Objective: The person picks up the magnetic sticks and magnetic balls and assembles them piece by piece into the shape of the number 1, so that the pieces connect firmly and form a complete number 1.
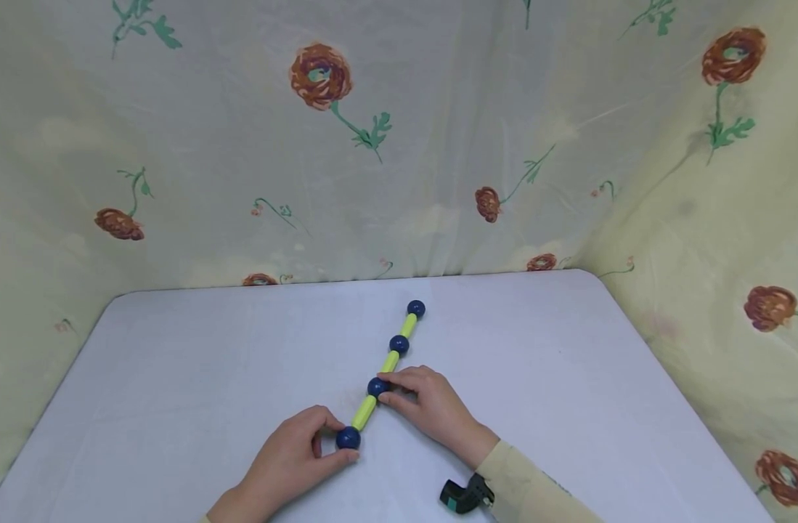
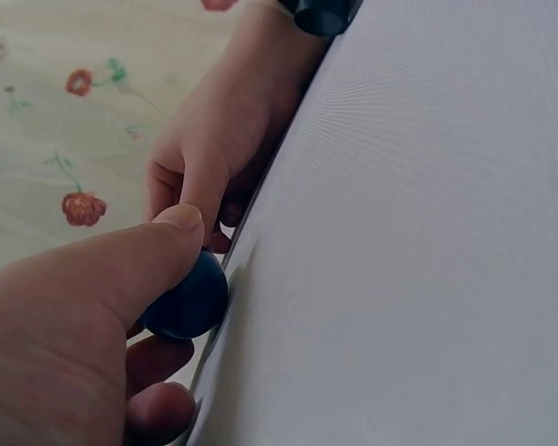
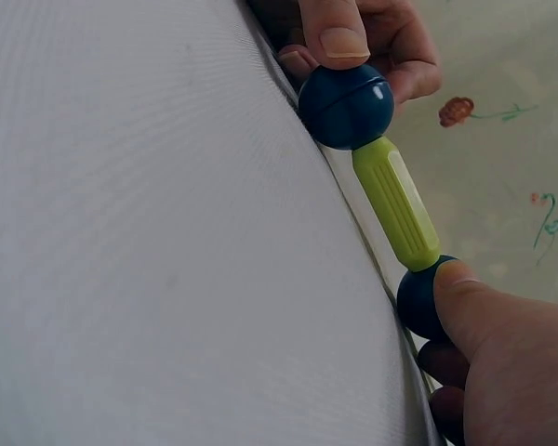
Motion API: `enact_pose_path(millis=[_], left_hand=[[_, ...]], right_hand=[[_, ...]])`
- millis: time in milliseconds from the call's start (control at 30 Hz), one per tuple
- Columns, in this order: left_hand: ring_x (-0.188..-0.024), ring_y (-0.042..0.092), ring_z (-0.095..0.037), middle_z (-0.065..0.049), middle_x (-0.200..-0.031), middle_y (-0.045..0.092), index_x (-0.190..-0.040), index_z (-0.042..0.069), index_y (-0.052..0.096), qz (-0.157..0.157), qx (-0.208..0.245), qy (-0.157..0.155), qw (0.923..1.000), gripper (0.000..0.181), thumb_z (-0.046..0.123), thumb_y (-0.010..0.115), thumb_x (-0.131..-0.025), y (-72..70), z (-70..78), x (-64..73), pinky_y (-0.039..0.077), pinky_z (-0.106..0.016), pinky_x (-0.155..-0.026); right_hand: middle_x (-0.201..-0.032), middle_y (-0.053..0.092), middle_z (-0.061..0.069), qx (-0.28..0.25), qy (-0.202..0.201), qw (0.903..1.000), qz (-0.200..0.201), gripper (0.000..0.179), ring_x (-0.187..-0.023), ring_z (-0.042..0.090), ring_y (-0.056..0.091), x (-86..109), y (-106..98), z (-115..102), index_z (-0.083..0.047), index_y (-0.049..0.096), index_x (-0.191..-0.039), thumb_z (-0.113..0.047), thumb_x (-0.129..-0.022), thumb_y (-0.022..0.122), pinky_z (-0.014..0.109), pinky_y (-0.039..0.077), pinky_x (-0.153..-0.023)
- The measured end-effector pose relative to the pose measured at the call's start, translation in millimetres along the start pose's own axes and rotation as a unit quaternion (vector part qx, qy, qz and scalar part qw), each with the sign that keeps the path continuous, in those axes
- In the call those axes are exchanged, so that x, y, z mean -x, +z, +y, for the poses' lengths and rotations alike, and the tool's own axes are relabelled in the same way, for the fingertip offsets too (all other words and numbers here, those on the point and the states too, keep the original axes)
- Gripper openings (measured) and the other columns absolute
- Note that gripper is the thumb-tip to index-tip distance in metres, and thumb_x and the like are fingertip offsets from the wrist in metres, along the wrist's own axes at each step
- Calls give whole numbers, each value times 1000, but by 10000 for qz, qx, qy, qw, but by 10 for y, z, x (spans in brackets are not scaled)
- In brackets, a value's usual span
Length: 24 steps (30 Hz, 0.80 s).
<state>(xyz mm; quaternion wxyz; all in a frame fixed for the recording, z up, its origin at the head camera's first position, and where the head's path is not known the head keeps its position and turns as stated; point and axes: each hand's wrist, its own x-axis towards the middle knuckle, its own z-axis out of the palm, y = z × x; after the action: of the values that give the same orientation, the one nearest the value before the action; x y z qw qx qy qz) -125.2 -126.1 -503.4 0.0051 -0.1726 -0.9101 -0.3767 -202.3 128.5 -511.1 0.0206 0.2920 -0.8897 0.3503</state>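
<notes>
A chain of dark blue balls joined by yellow-green rods lies slantwise on the white table. My left hand [image 1: 295, 452] pinches the nearest blue ball [image 1: 348, 439] between thumb and fingers. One rod further along, my right hand [image 1: 438, 408] grips another blue ball [image 1: 377, 387] from its right side. A yellow-green rod [image 3: 396, 203] links these two balls, as the right wrist view shows. Beyond the right hand, the chain runs on through a blue ball [image 1: 399, 344] and a rod [image 1: 408, 325] to the far end ball [image 1: 416, 309]. In the left wrist view, the left thumb partly covers its ball [image 2: 193, 299].
The white table [image 1: 196, 363] has rounded far corners. Behind it and at its sides hangs a pale curtain [image 1: 425, 109] printed with brown-red flowers. A black device [image 1: 465, 495] is at the right wrist, by the sleeve [image 1: 526, 479].
</notes>
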Motion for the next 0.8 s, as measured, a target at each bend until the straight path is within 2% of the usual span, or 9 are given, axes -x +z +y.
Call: enact_pose_path(millis=[433,500,600,667,800], left_hand=[[-56,43,-1,18,-76,53,-96,31,63,14,-133,19,9999,40,63,75,-76,20,-1,-5,39,-22,-50],[-56,44,-1,19,-77,54,-96,32,63,-10,-182,-13,9998,41,64,76,-75,21,4,-10,39,-22,-50],[-58,45,-1,20,-85,57,-101,31,64,-91,-279,-108,9995,44,63,78,-73,18,14,-16,41,-21,-52],[-60,45,-1,20,-91,59,-107,31,65,-205,-328,-152,9991,45,61,77,-75,12,25,-16,41,-21,-53],[-61,47,-2,20,-98,58,-116,34,66,-487,-296,-122,9983,41,55,75,-82,-2,41,2,43,-22,-54]], right_hand=[[-115,67,-16,100,-14,9999,18,40,-105,3,58,1,-26,-24,-24,66,-130,-42,-94,66,29,49,-87],[-112,67,-16,15,-29,10000,62,41,-101,3,59,-1,-35,-23,-23,66,-130,-43,-94,66,29,50,-85],[-105,67,-14,-190,49,9993,308,40,-91,2,60,-20,-55,8,-20,67,-128,-42,-93,68,27,51,-78],[-99,66,-12,-288,185,9975,625,36,-84,3,60,-49,-83,49,-19,69,-125,-37,-93,69,26,51,-73],[-99,64,-5,-66,508,9921,1142,32,-85,7,60,-134,-149,168,-17,68,-124,-29,-94,70,30,51,-75]])
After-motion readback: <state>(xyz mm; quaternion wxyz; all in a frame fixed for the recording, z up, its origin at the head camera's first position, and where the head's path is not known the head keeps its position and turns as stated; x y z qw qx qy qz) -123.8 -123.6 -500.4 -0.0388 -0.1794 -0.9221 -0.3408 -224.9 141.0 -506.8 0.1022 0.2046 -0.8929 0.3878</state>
